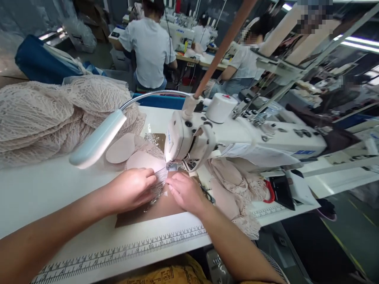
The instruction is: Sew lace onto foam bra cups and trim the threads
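My left hand is closed, its fingers pinching the edge of a pale pink lace bra cup. The lace runs to the needle area of a white sewing machine. Just right of the needle, my right hand has its fingers together, their tips pressing near the lace edge in front of the presser foot; what lies under them is partly hidden. Beside the held piece, to the left, is another smooth pink cup. Under both hands a brown board covers part of the table.
A large heap of lace cups fills the table's left rear. A lamp on a bent neck hangs over the work. More lace pieces lie right of the machine, near a red-handled item. A printed ruler lines the front edge. Other people sit beyond.
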`<state>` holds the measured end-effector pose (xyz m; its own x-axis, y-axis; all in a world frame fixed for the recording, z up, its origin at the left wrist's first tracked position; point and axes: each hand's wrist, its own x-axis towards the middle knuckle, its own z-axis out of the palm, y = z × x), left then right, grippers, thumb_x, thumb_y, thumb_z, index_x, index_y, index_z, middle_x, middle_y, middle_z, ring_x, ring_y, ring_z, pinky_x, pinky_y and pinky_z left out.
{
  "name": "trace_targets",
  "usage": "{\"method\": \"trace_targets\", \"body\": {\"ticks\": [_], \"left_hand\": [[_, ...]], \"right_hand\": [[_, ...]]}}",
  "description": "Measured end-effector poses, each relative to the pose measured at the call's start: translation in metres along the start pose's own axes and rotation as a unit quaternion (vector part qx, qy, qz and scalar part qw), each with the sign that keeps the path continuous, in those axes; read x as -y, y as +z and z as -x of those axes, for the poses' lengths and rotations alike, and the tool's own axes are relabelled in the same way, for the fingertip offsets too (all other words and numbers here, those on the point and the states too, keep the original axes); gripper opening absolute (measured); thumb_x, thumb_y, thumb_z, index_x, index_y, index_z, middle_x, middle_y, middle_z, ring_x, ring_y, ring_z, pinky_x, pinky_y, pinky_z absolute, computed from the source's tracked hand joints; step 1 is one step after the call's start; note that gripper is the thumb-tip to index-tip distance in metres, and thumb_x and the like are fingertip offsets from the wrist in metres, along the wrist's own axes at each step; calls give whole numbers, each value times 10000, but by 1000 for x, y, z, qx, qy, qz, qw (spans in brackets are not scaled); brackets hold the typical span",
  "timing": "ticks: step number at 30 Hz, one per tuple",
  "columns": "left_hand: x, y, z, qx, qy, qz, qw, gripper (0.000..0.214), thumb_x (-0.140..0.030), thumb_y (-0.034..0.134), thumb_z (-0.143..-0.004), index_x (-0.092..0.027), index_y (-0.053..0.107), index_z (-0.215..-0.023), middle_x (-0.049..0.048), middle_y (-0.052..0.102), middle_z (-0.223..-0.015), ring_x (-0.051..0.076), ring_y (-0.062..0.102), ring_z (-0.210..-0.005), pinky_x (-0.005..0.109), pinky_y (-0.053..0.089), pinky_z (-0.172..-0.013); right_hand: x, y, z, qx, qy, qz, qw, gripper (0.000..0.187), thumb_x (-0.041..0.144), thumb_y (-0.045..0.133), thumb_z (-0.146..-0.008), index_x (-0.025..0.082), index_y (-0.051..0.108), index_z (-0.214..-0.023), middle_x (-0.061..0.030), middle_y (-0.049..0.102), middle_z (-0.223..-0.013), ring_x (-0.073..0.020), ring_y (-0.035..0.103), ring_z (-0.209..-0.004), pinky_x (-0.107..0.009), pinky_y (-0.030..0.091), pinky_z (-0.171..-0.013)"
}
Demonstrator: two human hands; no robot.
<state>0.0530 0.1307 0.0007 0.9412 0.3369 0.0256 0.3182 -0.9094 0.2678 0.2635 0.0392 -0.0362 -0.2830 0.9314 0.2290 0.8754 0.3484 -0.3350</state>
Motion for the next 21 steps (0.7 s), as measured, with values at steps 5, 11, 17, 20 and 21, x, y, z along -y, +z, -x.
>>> {"method": "trace_targets", "body": {"ticks": [5, 11, 17, 20, 21], "left_hand": [[8, 17, -5, 13, -39, 9, 999, 273, -319, 401, -966, -175, 542, -782, 46, 560, -756, 177, 561, -634, 284, 358, -541], [20, 20, -9, -11, -38, 92, 995, 333, -355, 391, -970, -176, 557, -742, 30, 578, -696, 156, 547, -603, 263, 347, -547], [27, 13, -8, 8, -48, 183, 982, 354, -393, 394, -963, -185, 490, -694, 7, 550, -645, 147, 518, -593, 248, 371, -568], [34, 13, -8, 28, -66, 232, 970, 376, -431, 355, -972, -193, 435, -693, 2, 513, -644, 149, 500, -595, 245, 384, -567], [38, 13, -9, 31, -69, 251, 965, 384, -444, 339, -977, -195, 423, -697, 1, 499, -650, 148, 493, -603, 243, 393, -572]], "right_hand": [[1, 0, 0, 24, -39, 22, 999, 249, 215, 556, -876, 216, 682, -1090, -32, 645, -882, -175, 546, -788, -288, 411, -714], [1, 0, 1, 29, -45, 32, 998, 240, 271, 572, -905, 227, 674, -1117, -27, 621, -892, -169, 531, -806, -288, 400, -720], [0, 2, 0, 25, -49, 42, 998, 210, 294, 586, -905, 241, 683, -1083, -17, 612, -878, -167, 529, -812, -290, 398, -713], [-2, 3, 0, 26, -53, 45, 997, 228, 309, 585, -905, 243, 683, -1100, -15, 614, -885, -168, 531, -820, -293, 399, -720], [-3, 3, 0, 25, -54, 44, 997, 232, 311, 582, -906, 244, 685, -1103, -15, 616, -887, -168, 531, -823, -293, 400, -722]]}}
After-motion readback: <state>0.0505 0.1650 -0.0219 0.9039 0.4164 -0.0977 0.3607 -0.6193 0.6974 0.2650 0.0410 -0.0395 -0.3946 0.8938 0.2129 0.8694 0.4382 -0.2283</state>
